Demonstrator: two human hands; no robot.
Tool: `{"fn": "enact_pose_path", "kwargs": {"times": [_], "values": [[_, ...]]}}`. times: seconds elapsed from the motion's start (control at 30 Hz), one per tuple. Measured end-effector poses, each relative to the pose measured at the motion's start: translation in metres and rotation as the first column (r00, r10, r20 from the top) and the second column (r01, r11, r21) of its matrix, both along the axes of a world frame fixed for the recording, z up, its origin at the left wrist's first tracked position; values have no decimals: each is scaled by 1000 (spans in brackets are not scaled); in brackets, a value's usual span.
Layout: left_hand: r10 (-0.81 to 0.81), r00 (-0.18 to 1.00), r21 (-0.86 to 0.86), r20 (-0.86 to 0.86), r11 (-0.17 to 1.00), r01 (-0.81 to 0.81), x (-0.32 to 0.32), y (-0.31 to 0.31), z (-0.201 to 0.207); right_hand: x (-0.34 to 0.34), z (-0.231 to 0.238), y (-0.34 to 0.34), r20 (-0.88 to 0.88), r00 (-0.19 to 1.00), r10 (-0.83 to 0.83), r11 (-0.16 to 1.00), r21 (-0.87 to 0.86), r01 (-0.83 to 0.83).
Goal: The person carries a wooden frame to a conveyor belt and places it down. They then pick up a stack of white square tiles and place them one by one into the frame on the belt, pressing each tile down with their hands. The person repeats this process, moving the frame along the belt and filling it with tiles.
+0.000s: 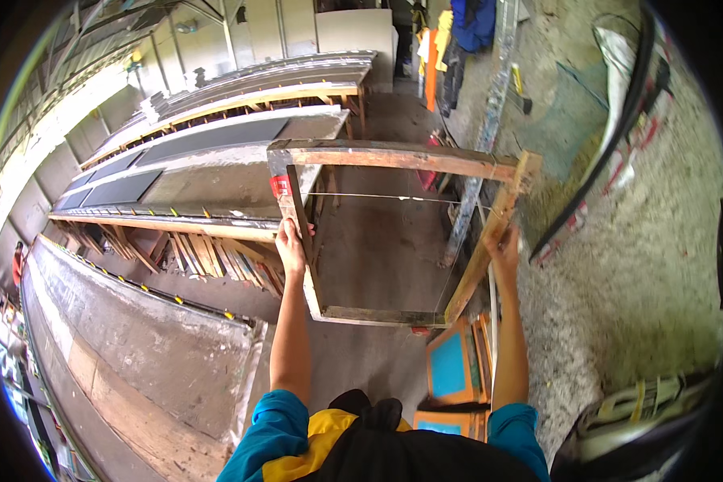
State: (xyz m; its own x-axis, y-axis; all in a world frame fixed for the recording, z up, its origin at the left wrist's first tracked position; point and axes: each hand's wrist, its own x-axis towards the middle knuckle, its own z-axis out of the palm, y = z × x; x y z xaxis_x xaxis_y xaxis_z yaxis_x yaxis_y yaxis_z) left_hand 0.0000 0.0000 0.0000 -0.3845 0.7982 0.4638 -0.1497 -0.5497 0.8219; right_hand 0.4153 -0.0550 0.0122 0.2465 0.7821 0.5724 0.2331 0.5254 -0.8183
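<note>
A worn wooden frame (402, 159) is held up in front of me, and the floor shows through its open middle. My left hand (292, 245) grips its left bar, just below a red patch. On the right bar, my right hand (503, 245) is closed around the wood. A thin string (369, 195) runs across the opening near the far bar. The far right corner has a bar end that sticks out past the joint. Both forearms reach forward, and some fingers are hidden behind the bars.
Long worktables (209, 173) stand at the left, one bearing dark flat panels (120, 189). Wooden frames (209, 255) lean beneath it. A nearer long table (161, 353) runs along my left. Blue-faced screens (451, 365) stand by my right leg. A rough wall (635, 281) rises at the right.
</note>
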Motion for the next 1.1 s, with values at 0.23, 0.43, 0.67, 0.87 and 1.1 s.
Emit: {"fn": "enact_pose_path", "kwargs": {"times": [0.23, 0.43, 0.67, 0.87, 1.1], "values": [[118, 993, -68, 31, 991, -115, 8, 145, 3, -11, -7, 200, 233, 946, -226, 974, 60, 218], [73, 989, -174, 130, 984, -50, 14, 281, 20, -18, 10, 366, 234, 905, -355, 933, 153, 326], [-267, 960, -38, -83, 964, 265, 15, 419, 52, -1, 61, 534, 253, 852, -459, 887, 68, 457], [-283, 959, -140, -1, 950, 281, 39, 559, 24, 10, 72, 685, 305, 826, -475, 880, 162, 446], [-146, 968, -49, 204, 986, 159, 87, 728, 9, 46, 72, 849, 238, 933, -270, 961, 4, 277]]}}
